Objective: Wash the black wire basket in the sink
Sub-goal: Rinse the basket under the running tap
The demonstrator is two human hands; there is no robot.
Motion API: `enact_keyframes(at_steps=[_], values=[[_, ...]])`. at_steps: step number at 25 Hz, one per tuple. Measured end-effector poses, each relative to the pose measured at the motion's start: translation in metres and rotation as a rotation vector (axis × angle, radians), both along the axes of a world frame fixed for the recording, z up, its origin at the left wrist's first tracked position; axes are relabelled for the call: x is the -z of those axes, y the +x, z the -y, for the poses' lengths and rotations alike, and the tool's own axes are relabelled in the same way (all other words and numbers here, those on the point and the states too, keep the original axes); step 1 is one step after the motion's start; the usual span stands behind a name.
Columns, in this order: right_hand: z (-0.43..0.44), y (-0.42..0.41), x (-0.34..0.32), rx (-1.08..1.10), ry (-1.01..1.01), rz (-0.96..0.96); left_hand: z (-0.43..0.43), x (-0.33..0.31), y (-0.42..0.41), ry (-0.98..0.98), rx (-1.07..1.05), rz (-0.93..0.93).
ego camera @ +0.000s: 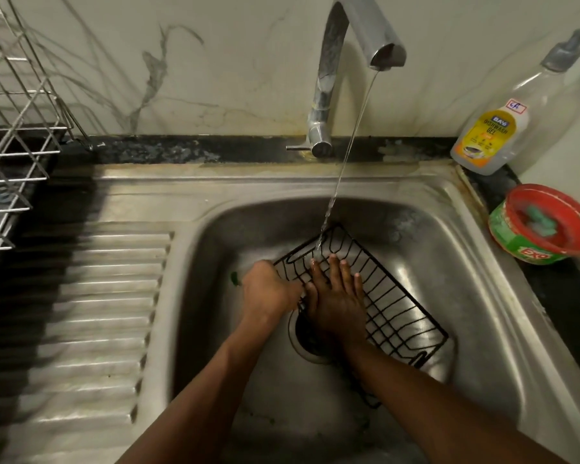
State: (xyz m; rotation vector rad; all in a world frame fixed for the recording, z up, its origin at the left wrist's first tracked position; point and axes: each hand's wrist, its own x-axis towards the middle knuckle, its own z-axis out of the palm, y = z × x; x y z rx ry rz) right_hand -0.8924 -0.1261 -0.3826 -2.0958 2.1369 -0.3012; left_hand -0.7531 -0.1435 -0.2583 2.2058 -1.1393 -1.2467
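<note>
black wire basket (392, 296) in the middle of the sink (449, 229) basin, over the drain, under the tap (325, 95) stream.
left hand (268, 289) curls round its left rim; right hand (335, 299) lies flat on the wires, fingers straight. probably light, stiff, slippery when wet: grip the rim wire.

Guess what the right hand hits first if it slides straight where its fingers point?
Right hand likely meets the water stream at the black wire basket's far rim first; depth is unclear.
</note>
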Motion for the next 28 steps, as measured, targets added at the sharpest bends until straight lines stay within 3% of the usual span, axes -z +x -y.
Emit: enact_keyframes(at_steps=[2,5,7,10,14,16,20,25,28], values=[[0.001,0.007,-0.002,-0.113,-0.005,-0.033,0.008,0.003,0.002,-0.155,-0.017,0.075],[0.009,0.008,-0.019,-0.545,0.134,-0.002,0.026,0.000,0.013,-0.363,0.101,0.159],[0.024,-0.003,-0.026,-0.618,0.187,-0.029,0.036,-0.001,0.017,-0.427,0.216,0.188],[0.030,-0.025,-0.022,-0.585,0.152,-0.152,0.030,-0.007,0.021,-0.418,0.342,0.256],[0.007,-0.035,-0.021,-0.257,0.186,-0.097,0.004,-0.002,0.023,0.028,0.583,0.106],[0.007,-0.025,-0.022,-0.119,0.276,-0.089,-0.007,-0.003,0.013,0.127,0.682,0.067],[0.016,-0.002,-0.041,-0.063,0.482,-0.036,-0.006,-0.010,0.013,-0.198,0.692,0.382],[0.016,0.020,-0.050,-0.126,0.525,-0.186,0.005,-0.005,0.021,-0.427,0.608,0.504],[0.016,0.036,-0.069,-0.295,0.527,-0.306,0.021,0.001,0.026,-0.522,0.574,0.571]])
